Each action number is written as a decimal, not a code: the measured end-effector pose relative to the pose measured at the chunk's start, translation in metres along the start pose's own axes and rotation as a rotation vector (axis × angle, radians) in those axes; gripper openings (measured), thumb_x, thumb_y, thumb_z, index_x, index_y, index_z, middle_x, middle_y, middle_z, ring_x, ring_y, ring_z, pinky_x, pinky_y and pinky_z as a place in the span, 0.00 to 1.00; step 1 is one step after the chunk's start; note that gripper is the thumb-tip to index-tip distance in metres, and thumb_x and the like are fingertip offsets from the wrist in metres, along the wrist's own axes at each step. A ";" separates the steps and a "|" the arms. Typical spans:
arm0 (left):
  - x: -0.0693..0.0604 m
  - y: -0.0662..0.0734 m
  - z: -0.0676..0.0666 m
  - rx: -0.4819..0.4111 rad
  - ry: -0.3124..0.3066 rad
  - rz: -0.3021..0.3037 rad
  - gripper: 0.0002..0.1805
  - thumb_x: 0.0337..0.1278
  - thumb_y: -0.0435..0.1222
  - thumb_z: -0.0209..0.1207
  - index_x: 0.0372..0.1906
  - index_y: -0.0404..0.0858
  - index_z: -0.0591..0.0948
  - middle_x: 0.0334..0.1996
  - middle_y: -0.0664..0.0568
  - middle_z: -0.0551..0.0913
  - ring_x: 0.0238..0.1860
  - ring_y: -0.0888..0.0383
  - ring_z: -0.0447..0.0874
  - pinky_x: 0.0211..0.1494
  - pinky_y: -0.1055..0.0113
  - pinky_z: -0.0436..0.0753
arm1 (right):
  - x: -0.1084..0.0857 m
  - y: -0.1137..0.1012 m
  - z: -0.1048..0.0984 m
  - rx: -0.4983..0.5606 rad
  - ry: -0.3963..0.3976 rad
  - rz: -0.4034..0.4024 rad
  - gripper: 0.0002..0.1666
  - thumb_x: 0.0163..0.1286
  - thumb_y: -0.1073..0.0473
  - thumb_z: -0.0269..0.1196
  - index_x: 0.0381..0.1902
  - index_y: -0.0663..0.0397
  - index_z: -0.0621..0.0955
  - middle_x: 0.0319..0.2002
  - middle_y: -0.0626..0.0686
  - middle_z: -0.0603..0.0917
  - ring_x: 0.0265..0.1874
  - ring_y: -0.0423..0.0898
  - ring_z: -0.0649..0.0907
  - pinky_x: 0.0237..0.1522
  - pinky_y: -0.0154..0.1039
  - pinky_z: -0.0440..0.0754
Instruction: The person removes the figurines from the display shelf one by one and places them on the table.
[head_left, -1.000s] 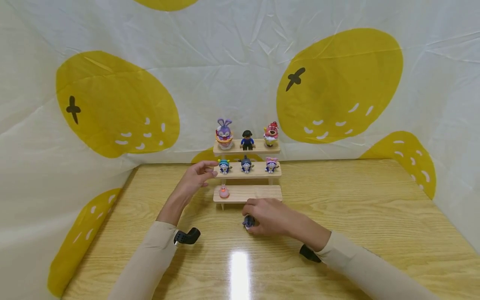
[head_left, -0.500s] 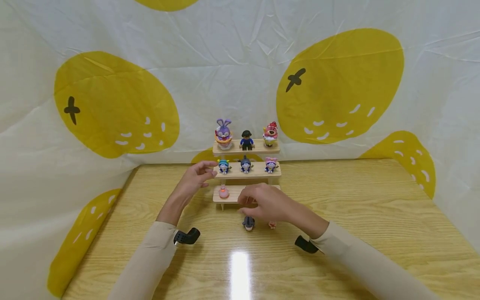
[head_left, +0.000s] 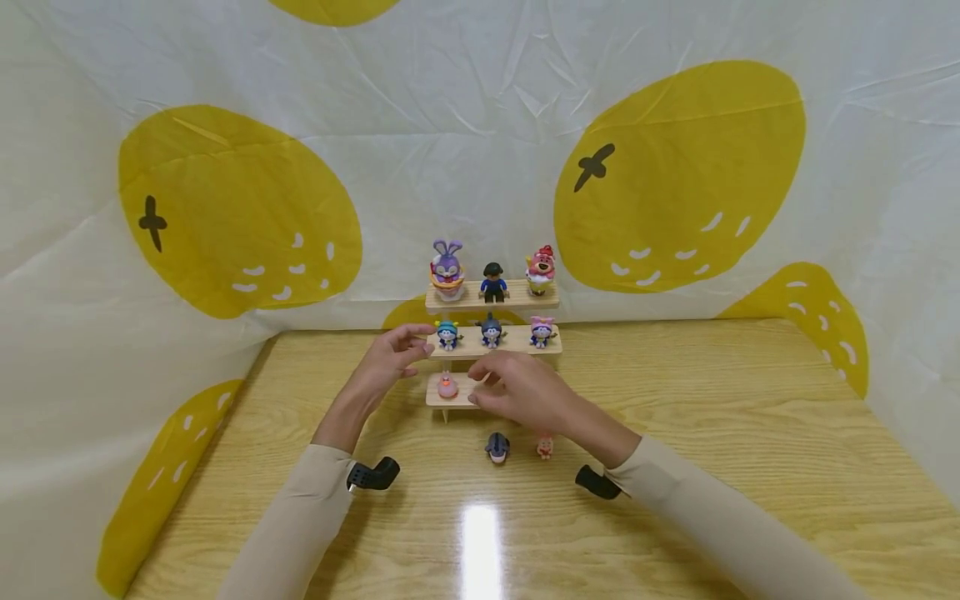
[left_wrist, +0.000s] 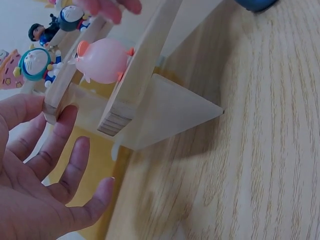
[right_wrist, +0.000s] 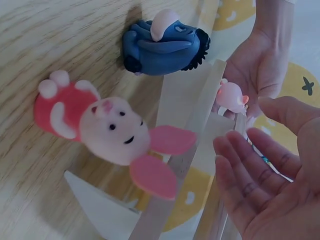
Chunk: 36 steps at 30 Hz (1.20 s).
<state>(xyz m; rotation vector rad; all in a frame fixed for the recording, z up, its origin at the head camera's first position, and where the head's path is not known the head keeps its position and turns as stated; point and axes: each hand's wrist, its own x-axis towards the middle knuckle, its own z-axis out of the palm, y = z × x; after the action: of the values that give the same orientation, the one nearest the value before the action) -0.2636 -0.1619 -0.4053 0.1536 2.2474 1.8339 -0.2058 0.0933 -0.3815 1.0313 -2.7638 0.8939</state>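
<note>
At the left end of a three-tier wooden display shelf [head_left: 515, 343], my left hand [head_left: 385, 358] pinches the middle board between thumb and finger. My right hand [head_left: 522, 388] is held in front of the bottom board with fingers loosely bent and nothing in them. A pink duck figure [head_left: 447, 387] sits at that board's left end, just left of my right fingertips. On the table before the shelf stand a blue-grey donkey figure [right_wrist: 162, 47] and a piglet figure [right_wrist: 112, 125] in red. My right hand hides the rest of the bottom board.
Three small figures in blue, the central one [head_left: 491, 332] grey-hooded, line the middle board. Above them stand a purple rabbit figure [head_left: 447, 273], a dark-capped toy man [head_left: 493, 283] and a pink bear figure [head_left: 541, 271]. A fruit-print cloth [head_left: 465, 183] hangs behind.
My right hand has let go of the donkey figure and moved up and slightly left to the bottom board. The piglet figure has come into sight. My left hand stays put.
</note>
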 end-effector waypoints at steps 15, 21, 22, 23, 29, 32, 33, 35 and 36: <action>0.000 0.001 -0.001 -0.002 -0.014 -0.005 0.21 0.71 0.41 0.62 0.65 0.44 0.78 0.50 0.49 0.78 0.53 0.53 0.76 0.63 0.43 0.73 | 0.013 -0.003 0.009 -0.013 0.008 0.083 0.26 0.68 0.51 0.70 0.61 0.54 0.81 0.55 0.50 0.86 0.55 0.47 0.83 0.58 0.44 0.80; 0.001 0.000 -0.002 -0.001 -0.019 0.002 0.21 0.71 0.40 0.61 0.65 0.43 0.77 0.50 0.50 0.77 0.53 0.54 0.76 0.62 0.43 0.73 | 0.017 -0.006 0.012 -0.006 0.014 0.057 0.26 0.68 0.53 0.70 0.61 0.55 0.81 0.57 0.52 0.85 0.58 0.49 0.83 0.62 0.46 0.78; 0.001 0.001 -0.002 0.001 -0.021 0.004 0.21 0.71 0.41 0.62 0.66 0.43 0.77 0.50 0.50 0.78 0.53 0.54 0.76 0.62 0.43 0.73 | 0.018 -0.006 0.013 -0.006 0.015 0.050 0.26 0.68 0.54 0.70 0.61 0.55 0.81 0.57 0.52 0.85 0.59 0.49 0.82 0.63 0.46 0.77; 0.001 0.001 -0.002 0.000 -0.022 0.006 0.21 0.71 0.41 0.62 0.65 0.43 0.77 0.50 0.50 0.78 0.52 0.54 0.76 0.61 0.43 0.73 | 0.018 -0.007 0.014 -0.006 0.017 0.044 0.25 0.69 0.54 0.70 0.61 0.56 0.81 0.57 0.52 0.85 0.59 0.49 0.83 0.63 0.46 0.77; 0.001 0.001 -0.002 0.001 -0.027 0.018 0.21 0.71 0.41 0.62 0.65 0.43 0.78 0.50 0.49 0.78 0.52 0.54 0.76 0.61 0.43 0.73 | 0.022 -0.008 0.020 0.009 0.024 0.018 0.25 0.70 0.56 0.69 0.62 0.56 0.80 0.57 0.52 0.85 0.57 0.49 0.83 0.60 0.44 0.79; 0.001 0.000 -0.002 -0.001 -0.027 0.013 0.21 0.71 0.40 0.62 0.65 0.44 0.78 0.50 0.49 0.78 0.53 0.53 0.76 0.61 0.42 0.73 | 0.023 -0.009 0.023 0.019 0.030 0.005 0.24 0.71 0.55 0.69 0.62 0.56 0.80 0.56 0.53 0.85 0.55 0.48 0.84 0.58 0.44 0.80; 0.001 0.000 -0.002 -0.002 -0.027 0.010 0.20 0.71 0.40 0.61 0.65 0.44 0.78 0.50 0.49 0.78 0.53 0.53 0.76 0.62 0.42 0.73 | 0.023 -0.010 0.024 0.023 0.033 0.002 0.24 0.71 0.55 0.68 0.62 0.57 0.80 0.56 0.53 0.85 0.54 0.48 0.85 0.58 0.44 0.81; 0.001 0.000 -0.003 -0.005 -0.025 0.002 0.20 0.71 0.40 0.61 0.65 0.44 0.78 0.50 0.49 0.78 0.54 0.53 0.76 0.62 0.42 0.73 | 0.024 -0.011 0.026 0.032 0.036 0.002 0.24 0.72 0.54 0.68 0.62 0.57 0.81 0.55 0.53 0.86 0.53 0.48 0.85 0.56 0.43 0.82; 0.001 -0.001 -0.003 -0.005 -0.025 0.000 0.20 0.72 0.40 0.61 0.64 0.45 0.78 0.50 0.49 0.78 0.54 0.53 0.76 0.62 0.42 0.73 | 0.024 -0.011 0.027 0.036 0.036 0.003 0.24 0.72 0.55 0.68 0.62 0.58 0.81 0.54 0.53 0.86 0.52 0.47 0.85 0.55 0.43 0.82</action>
<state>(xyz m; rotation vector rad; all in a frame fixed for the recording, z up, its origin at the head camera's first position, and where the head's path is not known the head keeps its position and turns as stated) -0.2654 -0.1641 -0.4055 0.1745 2.2258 1.8277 -0.2139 0.0578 -0.3921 1.0065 -2.7307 0.9563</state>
